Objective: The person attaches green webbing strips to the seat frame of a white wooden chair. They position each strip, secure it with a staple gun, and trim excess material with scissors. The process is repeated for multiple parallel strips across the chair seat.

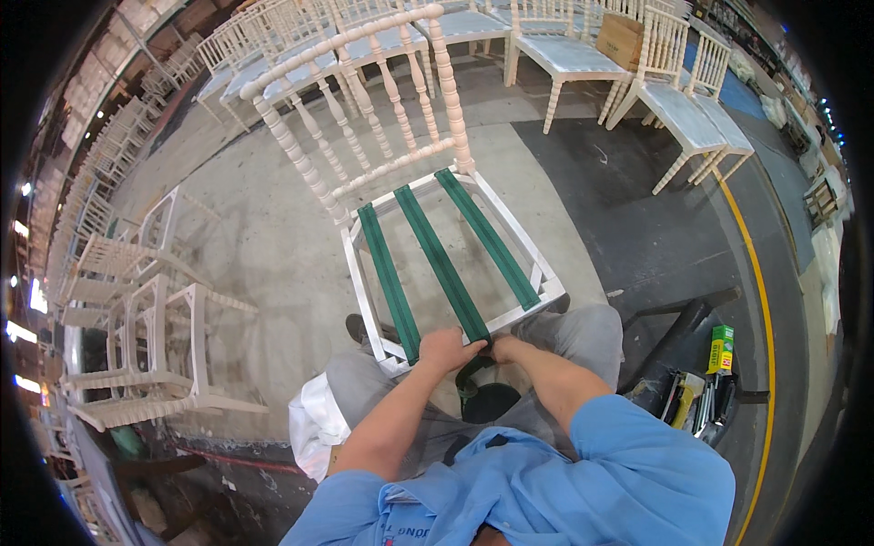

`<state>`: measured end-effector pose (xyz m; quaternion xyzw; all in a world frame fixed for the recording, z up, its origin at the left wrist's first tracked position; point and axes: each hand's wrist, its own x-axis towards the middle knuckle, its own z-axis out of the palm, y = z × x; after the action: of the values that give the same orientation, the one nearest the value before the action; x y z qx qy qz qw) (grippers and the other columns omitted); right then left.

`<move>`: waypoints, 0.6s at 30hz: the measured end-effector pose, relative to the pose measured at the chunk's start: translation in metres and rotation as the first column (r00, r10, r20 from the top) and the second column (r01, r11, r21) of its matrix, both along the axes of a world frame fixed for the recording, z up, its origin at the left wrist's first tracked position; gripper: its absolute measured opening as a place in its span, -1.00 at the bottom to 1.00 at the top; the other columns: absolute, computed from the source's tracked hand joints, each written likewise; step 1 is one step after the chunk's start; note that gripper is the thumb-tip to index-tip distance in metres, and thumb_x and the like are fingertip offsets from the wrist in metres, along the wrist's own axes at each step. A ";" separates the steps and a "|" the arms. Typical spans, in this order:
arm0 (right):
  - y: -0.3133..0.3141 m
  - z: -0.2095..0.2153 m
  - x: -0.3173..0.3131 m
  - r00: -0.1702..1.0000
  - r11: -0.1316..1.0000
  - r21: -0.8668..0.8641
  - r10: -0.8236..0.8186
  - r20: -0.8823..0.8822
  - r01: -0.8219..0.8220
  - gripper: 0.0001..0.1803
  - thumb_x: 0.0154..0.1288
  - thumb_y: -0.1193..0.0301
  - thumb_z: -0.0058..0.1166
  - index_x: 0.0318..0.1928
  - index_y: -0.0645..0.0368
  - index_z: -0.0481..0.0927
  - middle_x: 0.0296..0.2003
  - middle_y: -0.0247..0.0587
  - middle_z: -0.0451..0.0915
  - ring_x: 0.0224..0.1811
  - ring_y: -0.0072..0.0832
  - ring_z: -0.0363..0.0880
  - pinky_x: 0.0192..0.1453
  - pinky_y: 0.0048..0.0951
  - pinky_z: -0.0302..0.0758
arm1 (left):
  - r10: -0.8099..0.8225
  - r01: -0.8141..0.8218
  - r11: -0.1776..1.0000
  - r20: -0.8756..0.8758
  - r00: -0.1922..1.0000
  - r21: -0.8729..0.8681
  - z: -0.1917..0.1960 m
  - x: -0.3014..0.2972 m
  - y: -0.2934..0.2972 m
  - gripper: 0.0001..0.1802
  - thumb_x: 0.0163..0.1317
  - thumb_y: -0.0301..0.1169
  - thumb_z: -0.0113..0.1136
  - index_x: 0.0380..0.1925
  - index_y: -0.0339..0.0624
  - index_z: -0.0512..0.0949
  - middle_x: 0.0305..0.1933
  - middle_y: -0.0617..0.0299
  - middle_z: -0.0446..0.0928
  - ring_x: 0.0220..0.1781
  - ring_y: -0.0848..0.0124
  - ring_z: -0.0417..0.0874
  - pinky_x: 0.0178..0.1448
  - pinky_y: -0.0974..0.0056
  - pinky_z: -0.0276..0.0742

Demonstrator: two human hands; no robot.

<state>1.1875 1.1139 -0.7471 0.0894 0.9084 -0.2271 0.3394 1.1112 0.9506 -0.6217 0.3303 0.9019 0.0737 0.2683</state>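
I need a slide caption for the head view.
Left hand and right hand at the near end of the middle green strap on a white seat frame.

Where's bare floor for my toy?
Grey floor between the green-strapped chair and the left chairs; dark floor between the right chairs and the tools. It's crowded among the tools and by the left hand and right hand.

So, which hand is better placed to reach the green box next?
Likely the right hand: the green box lies on that side. The left hand is farther, likely needing to reach across. Both are at the near end of the middle green strap.
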 end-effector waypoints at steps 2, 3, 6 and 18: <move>0.003 -0.004 0.003 0.988 0.995 0.095 0.026 0.150 -0.040 -0.46 0.48 0.03 -0.01 0.13 0.20 0.72 0.26 0.09 0.59 0.34 -0.13 0.54 0.43 -0.14 0.40 | -0.004 0.006 1.000 0.049 0.999 -0.030 -0.001 -0.001 0.002 -0.18 0.27 0.41 0.08 -0.16 -0.23 0.72 -0.24 -0.09 0.75 -0.12 -0.03 0.79 -0.03 -0.04 0.69; 0.005 -0.003 0.005 0.997 0.998 0.052 0.018 0.069 -0.021 -0.46 0.48 0.03 0.00 0.14 0.20 0.71 0.24 0.09 0.60 0.33 -0.15 0.55 0.39 -0.16 0.44 | -0.001 0.001 1.000 0.007 1.000 0.008 -0.001 0.000 0.002 -0.18 0.27 0.41 0.08 -0.17 -0.23 0.72 -0.24 -0.10 0.75 -0.12 -0.03 0.79 -0.03 -0.04 0.69; 0.014 0.008 0.014 0.972 0.975 -0.010 -0.220 0.079 0.222 -0.47 0.49 0.03 0.00 0.16 0.19 0.69 0.18 0.07 0.64 0.24 -0.19 0.62 0.25 -0.19 0.56 | 0.000 0.000 1.000 -0.012 1.000 0.030 -0.004 0.002 0.001 -0.21 0.28 0.39 0.09 -0.21 -0.23 0.72 -0.25 -0.11 0.75 -0.14 -0.03 0.79 -0.05 -0.05 0.69; -0.020 0.019 0.012 -0.062 -0.718 -0.082 -0.172 0.983 0.692 -0.31 0.51 -0.26 -0.27 -0.09 0.12 0.62 -0.25 -0.18 0.66 -0.31 -0.26 0.65 -0.29 -0.18 0.65 | 0.023 -0.019 0.996 -0.038 0.999 0.091 -0.014 0.000 -0.001 -0.26 0.26 0.33 0.17 -0.30 -0.24 0.70 -0.34 -0.09 0.73 -0.24 -0.03 0.80 -0.13 -0.06 0.70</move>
<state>1.1998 1.0936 -0.7282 0.5017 0.0082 -0.8428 0.1948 1.1110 0.9501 -0.6355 0.3339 0.9062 0.1108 0.2345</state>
